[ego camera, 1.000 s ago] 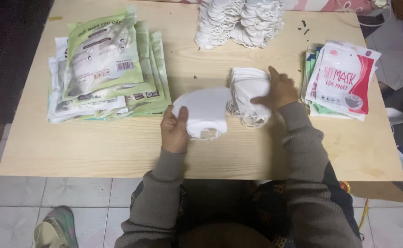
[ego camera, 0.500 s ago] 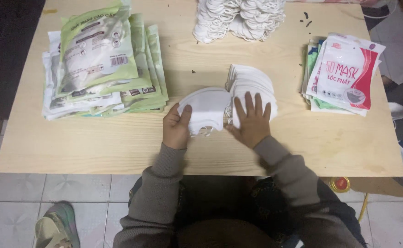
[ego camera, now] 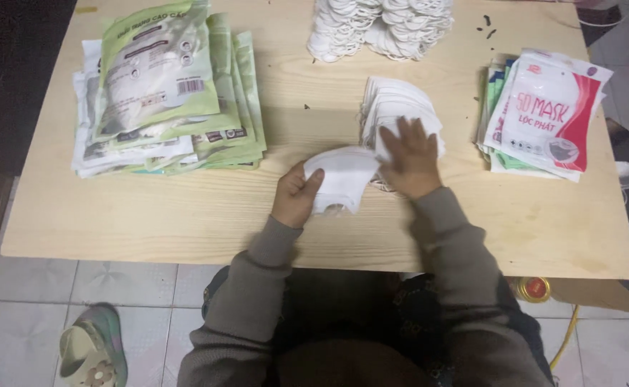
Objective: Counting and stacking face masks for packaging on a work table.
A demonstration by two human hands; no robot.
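1. Nearest, just below the frame's centre, the left hand (ego camera: 294,198) pinches a small bundle of white masks (ego camera: 343,178) by its lower left edge, thumb on top and fingers curled under. The bundle lies flat on the tabletop (ego camera: 185,215), its long axis running left to right.
2. Just right of it, the right hand (ego camera: 409,159) rests palm down with fingers spread, pressing on the near end of a fanned row of white masks (ego camera: 393,107). It grips nothing that I can make out.
3. That row runs away from the hands toward the top of the frame, touching the bundle's right edge. So the right hand is the nearer one to the supply.
4. Farther out, a stack of green packets (ego camera: 164,100) sits at upper left, and a stack of red-and-white packets (ego camera: 544,115) at upper right.
5. Farthest, at top centre, lies a heap of loose white masks (ego camera: 379,25).
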